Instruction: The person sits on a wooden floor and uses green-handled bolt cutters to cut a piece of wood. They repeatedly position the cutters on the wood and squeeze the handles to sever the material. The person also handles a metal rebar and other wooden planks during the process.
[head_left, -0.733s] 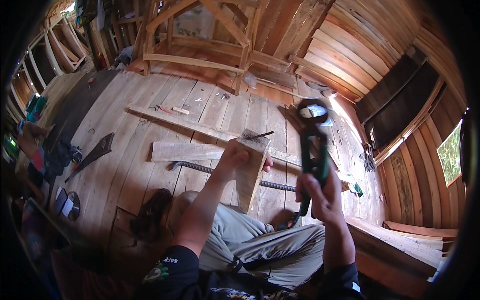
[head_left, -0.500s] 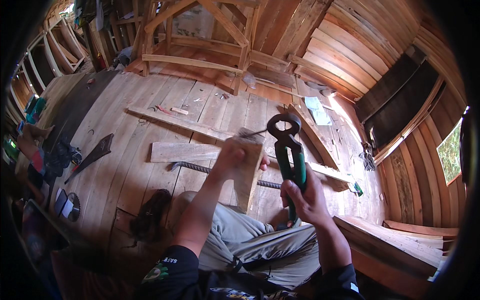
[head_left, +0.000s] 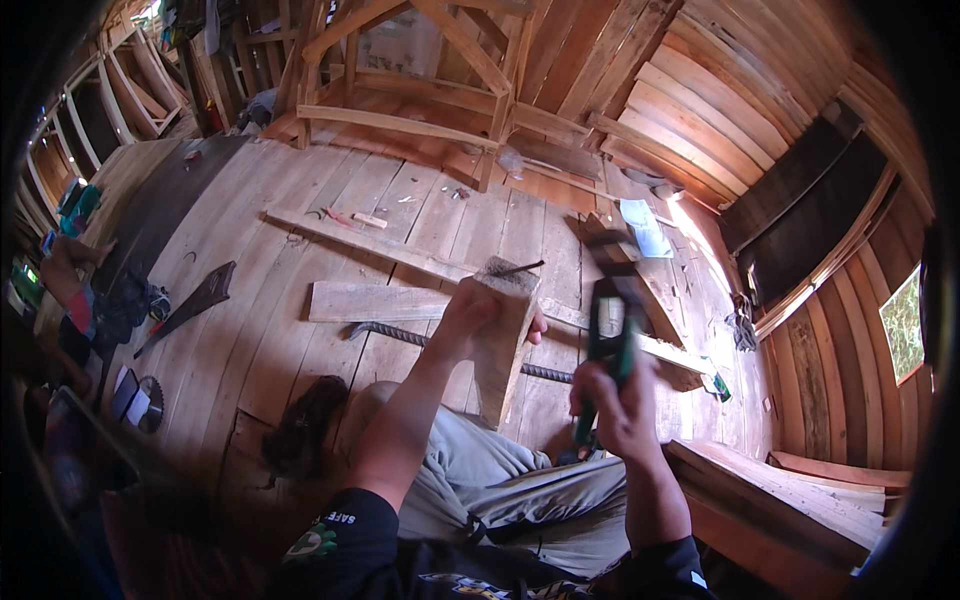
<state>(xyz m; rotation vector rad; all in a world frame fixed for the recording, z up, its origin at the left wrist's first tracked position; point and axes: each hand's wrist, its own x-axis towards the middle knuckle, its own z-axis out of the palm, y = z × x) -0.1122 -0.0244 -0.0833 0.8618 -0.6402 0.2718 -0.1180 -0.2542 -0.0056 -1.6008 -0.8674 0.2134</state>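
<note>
My left hand (head_left: pixel 468 318) grips a short wooden board (head_left: pixel 504 345), held upright over my lap with its top end tilted toward me. A dark nail (head_left: pixel 525 268) juts sideways from that end. In my right hand (head_left: pixel 622 412) are green-handled pincers (head_left: pixel 628 318), smeared by motion. Their jaws are to the right of the nail and apart from it. Beneath the held board, a ribbed steel bar (head_left: pixel 545 373) crosses the floor behind it, its middle hidden by my left hand and the board.
Planks (head_left: pixel 375 303) and a long batten (head_left: pixel 370 245) lie ahead on the floorboards. To the left are a handsaw (head_left: pixel 195 305), a round saw blade (head_left: pixel 150 403) and another person's leg (head_left: pixel 72 270). A wooden frame (head_left: pixel 400 120) stands at the back. Stacked timber (head_left: pixel 770 490) is at my right.
The pincers have come off the nail and swung to the right with my right hand. My left hand still holds the board in nearly the same place.
</note>
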